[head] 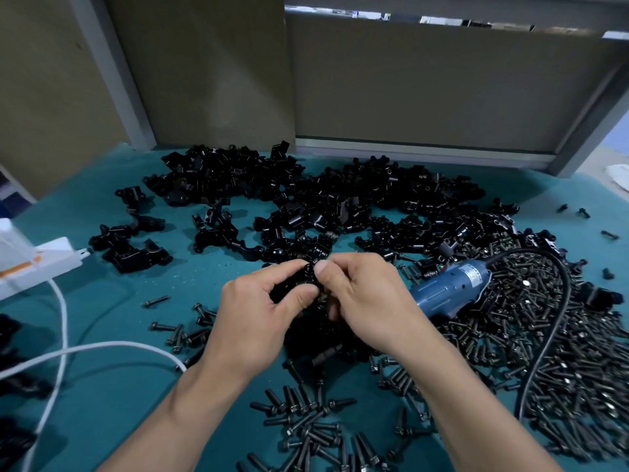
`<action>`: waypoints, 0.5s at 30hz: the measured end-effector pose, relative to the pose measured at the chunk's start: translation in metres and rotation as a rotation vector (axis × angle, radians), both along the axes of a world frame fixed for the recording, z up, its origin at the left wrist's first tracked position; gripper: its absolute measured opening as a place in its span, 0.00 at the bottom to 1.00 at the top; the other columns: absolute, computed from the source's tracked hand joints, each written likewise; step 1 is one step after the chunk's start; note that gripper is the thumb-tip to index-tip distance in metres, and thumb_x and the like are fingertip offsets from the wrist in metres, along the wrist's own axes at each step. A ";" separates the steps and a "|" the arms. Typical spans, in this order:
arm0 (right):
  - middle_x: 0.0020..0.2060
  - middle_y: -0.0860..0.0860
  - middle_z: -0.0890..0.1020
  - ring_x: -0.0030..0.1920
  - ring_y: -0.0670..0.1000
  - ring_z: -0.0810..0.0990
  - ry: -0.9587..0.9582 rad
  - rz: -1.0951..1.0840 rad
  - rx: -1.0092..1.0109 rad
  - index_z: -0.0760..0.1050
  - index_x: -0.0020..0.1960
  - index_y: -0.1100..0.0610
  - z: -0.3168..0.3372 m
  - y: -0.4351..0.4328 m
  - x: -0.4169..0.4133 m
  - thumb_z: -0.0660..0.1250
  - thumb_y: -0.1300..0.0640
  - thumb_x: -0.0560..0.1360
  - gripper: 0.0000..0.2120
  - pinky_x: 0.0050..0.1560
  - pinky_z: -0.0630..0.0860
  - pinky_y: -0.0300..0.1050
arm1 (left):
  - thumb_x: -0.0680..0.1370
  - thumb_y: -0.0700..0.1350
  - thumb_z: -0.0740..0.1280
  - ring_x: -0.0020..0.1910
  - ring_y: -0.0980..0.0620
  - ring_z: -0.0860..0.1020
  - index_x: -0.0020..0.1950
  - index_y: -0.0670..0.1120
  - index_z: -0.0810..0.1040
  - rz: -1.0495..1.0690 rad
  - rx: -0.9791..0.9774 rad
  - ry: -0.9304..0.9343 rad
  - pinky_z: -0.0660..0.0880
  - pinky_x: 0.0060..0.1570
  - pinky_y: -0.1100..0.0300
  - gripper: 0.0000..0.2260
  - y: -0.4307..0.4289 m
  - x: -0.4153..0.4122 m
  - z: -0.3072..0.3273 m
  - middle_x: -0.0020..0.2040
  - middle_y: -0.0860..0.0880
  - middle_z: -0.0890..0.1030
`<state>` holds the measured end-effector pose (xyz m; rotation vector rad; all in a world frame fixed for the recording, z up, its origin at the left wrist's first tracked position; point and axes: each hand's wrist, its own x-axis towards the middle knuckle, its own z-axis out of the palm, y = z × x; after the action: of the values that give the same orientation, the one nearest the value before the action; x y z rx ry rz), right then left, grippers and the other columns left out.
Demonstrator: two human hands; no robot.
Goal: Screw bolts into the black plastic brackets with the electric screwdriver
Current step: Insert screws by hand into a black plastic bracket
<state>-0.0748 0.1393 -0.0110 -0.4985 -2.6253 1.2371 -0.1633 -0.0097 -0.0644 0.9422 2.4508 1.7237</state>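
Both my hands meet over the middle of the teal table. My left hand (258, 311) grips a black plastic bracket (299, 281) with curled fingers and thumb. My right hand (360, 294) pinches at the top of the same bracket; a bolt between its fingertips is too hidden to confirm. The blue electric screwdriver (449, 291) lies on the table just right of my right hand, untouched. A wide heap of black brackets (340, 199) spreads behind the hands. Loose black bolts (544, 335) lie piled at the right and scattered in front (313, 427).
A white power strip (44, 260) sits at the left edge, and its white cable (68, 352) loops across the table front left. The screwdriver's black cord (558, 318) curves over the bolt pile. Grey partition panels (425, 80) close off the back.
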 end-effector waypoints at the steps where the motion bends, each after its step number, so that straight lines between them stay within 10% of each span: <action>1: 0.28 0.50 0.82 0.27 0.42 0.74 -0.016 0.039 -0.033 0.76 0.41 0.51 0.002 0.002 0.001 0.61 0.47 0.85 0.16 0.31 0.70 0.38 | 0.68 0.65 0.70 0.54 0.70 0.80 0.63 0.60 0.82 0.008 0.002 -0.005 0.74 0.53 0.77 0.24 0.000 -0.002 0.000 0.51 0.67 0.84; 15: 0.29 0.55 0.83 0.24 0.47 0.75 -0.025 -0.052 -0.032 0.78 0.38 0.55 -0.003 -0.002 -0.003 0.63 0.49 0.84 0.19 0.29 0.71 0.45 | 0.73 0.57 0.75 0.41 0.67 0.83 0.65 0.55 0.84 -0.020 -0.035 -0.003 0.74 0.43 0.76 0.21 0.002 -0.003 -0.009 0.39 0.69 0.83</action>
<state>-0.0777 0.1376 -0.0142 -0.5876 -2.5998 1.2667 -0.1658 -0.0076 -0.0737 0.9569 2.4525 1.6698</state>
